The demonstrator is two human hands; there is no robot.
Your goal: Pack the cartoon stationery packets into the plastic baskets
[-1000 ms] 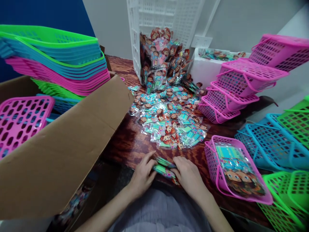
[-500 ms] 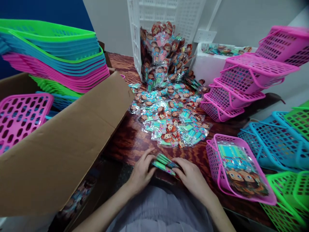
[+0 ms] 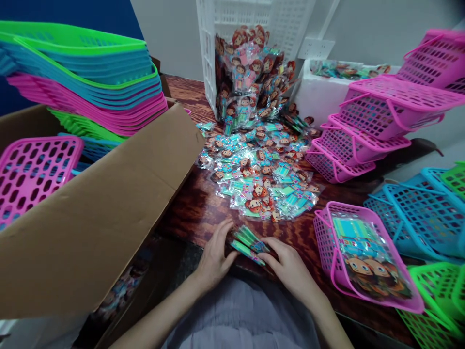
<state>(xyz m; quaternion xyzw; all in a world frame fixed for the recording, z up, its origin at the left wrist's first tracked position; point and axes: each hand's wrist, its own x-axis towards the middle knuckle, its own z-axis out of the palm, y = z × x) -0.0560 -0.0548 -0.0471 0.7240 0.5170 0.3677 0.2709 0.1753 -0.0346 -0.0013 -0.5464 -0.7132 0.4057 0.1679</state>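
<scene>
At the lower middle of the frame, the left hand (image 3: 215, 253) and the right hand (image 3: 290, 269) hold a small bundle of packets (image 3: 249, 239) between them, just above the near edge of the wooden bench (image 3: 196, 208). The fingers of both hands are closed on the bundle, the left on its left end and the right on its lower right end, and the bundle is tilted with its green edges showing. Just beyond it, in the middle of the frame, lies a loose pile of cartoon-printed packets (image 3: 259, 179), spilling from a white crate (image 3: 225, 29) tipped on its side at the top. To the right of the hands a pink basket (image 3: 323, 242) holds larger packets. Further right sit blue baskets (image 3: 417, 213) and green baskets (image 3: 436, 291), with a leaning stack of pink baskets (image 3: 378, 121) above them. A cardboard box (image 3: 98, 213) fills the left side, and nested coloured baskets (image 3: 83, 82) rise at upper left.
</scene>
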